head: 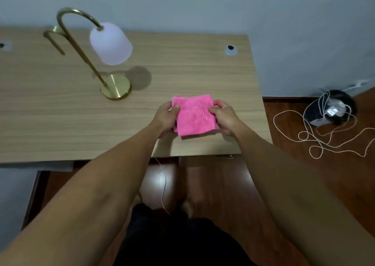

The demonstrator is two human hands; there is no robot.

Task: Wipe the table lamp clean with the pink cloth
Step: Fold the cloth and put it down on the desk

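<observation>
Head view: left hand (166,115) and right hand (223,114) each pinch a side edge of the folded pink cloth (193,115), soft, light and floppy-looking, above the bench (192,73); the brass table lamp (97,54), probably tippy, stands apart.

Bare forearms, dark trousers (174,243)

We read no text, brand, number or sign anywhere | one small white tag (332,111) lies on the dark object (328,108) on the floor at right, its print too small and blurred for us to make out
</observation>
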